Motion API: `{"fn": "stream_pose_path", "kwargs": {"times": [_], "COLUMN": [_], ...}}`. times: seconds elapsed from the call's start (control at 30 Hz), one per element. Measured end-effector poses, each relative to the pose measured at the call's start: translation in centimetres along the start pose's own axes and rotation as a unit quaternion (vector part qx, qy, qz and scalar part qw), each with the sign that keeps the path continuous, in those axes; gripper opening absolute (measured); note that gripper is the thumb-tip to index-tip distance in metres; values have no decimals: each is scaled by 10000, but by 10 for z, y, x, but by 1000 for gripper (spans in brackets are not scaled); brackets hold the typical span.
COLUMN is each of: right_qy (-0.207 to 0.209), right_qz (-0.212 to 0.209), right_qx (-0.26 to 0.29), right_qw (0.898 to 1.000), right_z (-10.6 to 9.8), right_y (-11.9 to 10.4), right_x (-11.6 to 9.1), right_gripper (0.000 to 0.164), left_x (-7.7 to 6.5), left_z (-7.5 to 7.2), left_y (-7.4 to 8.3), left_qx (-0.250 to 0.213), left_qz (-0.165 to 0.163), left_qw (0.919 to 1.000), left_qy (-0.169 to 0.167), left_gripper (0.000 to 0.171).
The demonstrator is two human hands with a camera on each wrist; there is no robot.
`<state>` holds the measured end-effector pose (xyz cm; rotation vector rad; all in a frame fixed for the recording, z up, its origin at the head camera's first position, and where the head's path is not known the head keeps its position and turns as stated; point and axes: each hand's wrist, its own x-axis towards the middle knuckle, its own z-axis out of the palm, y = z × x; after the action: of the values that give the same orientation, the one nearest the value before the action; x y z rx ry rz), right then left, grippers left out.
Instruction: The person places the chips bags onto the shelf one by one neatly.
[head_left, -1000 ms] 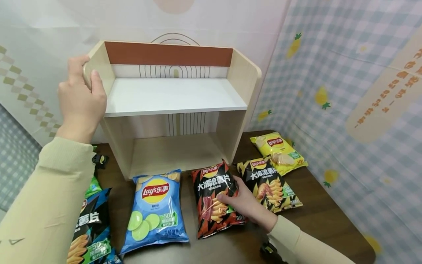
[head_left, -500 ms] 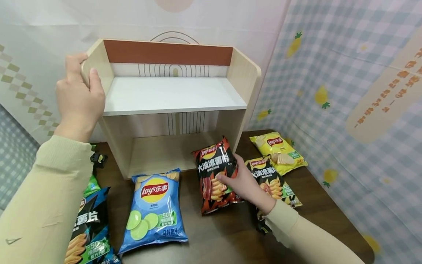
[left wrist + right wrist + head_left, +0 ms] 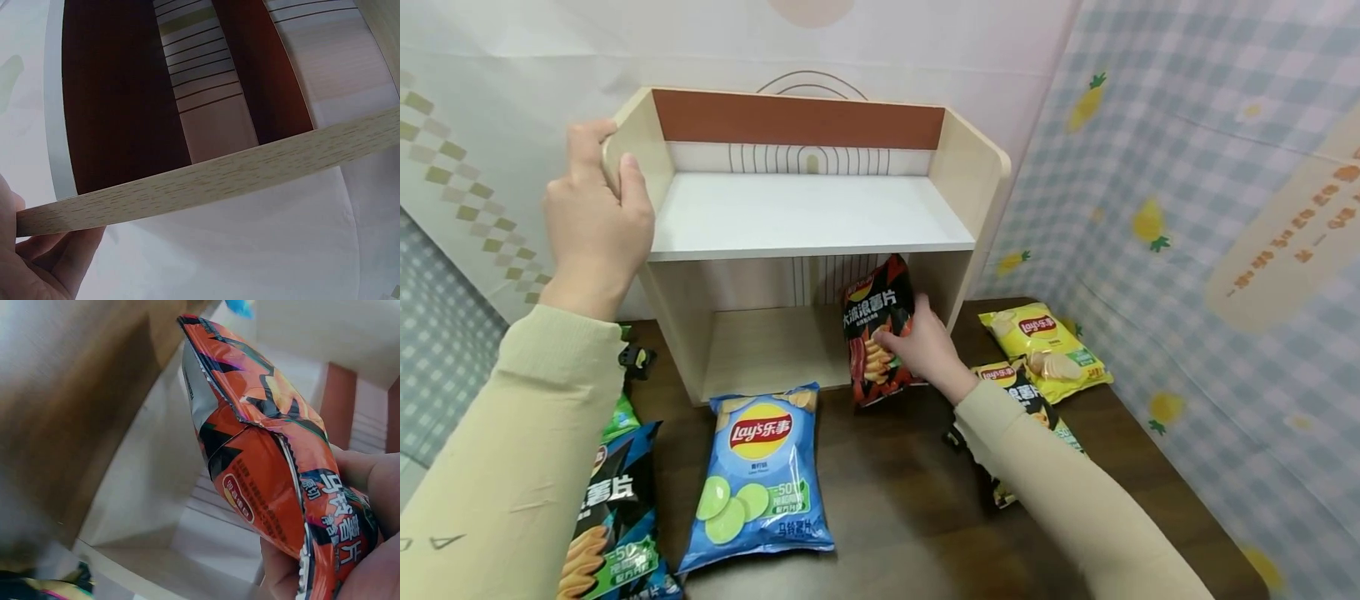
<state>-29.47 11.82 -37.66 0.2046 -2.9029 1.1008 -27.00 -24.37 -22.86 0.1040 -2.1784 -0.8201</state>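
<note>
My left hand (image 3: 598,212) grips the upper left side panel of a small wooden shelf (image 3: 808,252), thumb inside and fingers outside. The left wrist view shows those fingers (image 3: 78,253) wrapped under the panel edge. In my right hand (image 3: 925,346) is a red and black bag of potato chips (image 3: 876,333), pinched by its right side with the thumb on the front. The bag stands tilted at the right part of the lower compartment's opening, its top under the white shelf board (image 3: 812,212). From the right wrist view, the bag's (image 3: 256,481) bottom seam and back show.
On the dark table (image 3: 895,500) lie a blue chip bag (image 3: 760,475) in front of the shelf, a black and blue bag (image 3: 613,517) and green bag (image 3: 621,417) at left. A yellow bag (image 3: 1048,350) and black bag (image 3: 1011,379) lie at right, partly behind my forearm.
My right hand has lifted the red and black chip bag off the table and carried it forward into the lower compartment's opening. The left hand keeps its grip on the shelf panel.
</note>
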Motion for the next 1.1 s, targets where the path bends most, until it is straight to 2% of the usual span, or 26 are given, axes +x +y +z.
{"fn": "stream_pose_path", "kwargs": {"times": [0.1,0.2,0.3,0.53,0.63,0.73,0.9,1.03,1.1], "right_qy": [203,480,735,1365,1348,1229,1226,1243,1270], "right_qz": [-51,-98,-254,-831,-941,-981,-980,-1072,-1276], "right_qx": [-455,-1112,-1666,-2460,-2870,-3143,-3273,-3506,-3561], "right_qw": [9987,9926,9830,9560,9437,9362,9318,9220,9170], "right_z": [5,11,17,27,31,34,34,33,34], "right_y": [-2,-1,2,12,14,13,13,11,10], "right_x": [15,25,29,28,27,25,23,20,17], "right_gripper": [95,87,83,70,58,50,52,53,52], "left_x": [-1,-2,-3,-1,-1,-1,0,0,-1], "left_z": [2,4,6,6,5,3,2,1,0], "left_y": [0,1,2,2,2,2,2,1,0], "left_qx": [-22,-66,-97,-116,-74,-35,-17,22,39], "left_qz": [58,150,186,241,164,133,113,111,136], "left_qw": [10000,9998,9997,9996,9998,9999,9999,9999,9998], "left_qy": [32,111,116,118,80,57,54,88,115], "left_gripper": [43,42,41,41,42,42,43,42,42]}}
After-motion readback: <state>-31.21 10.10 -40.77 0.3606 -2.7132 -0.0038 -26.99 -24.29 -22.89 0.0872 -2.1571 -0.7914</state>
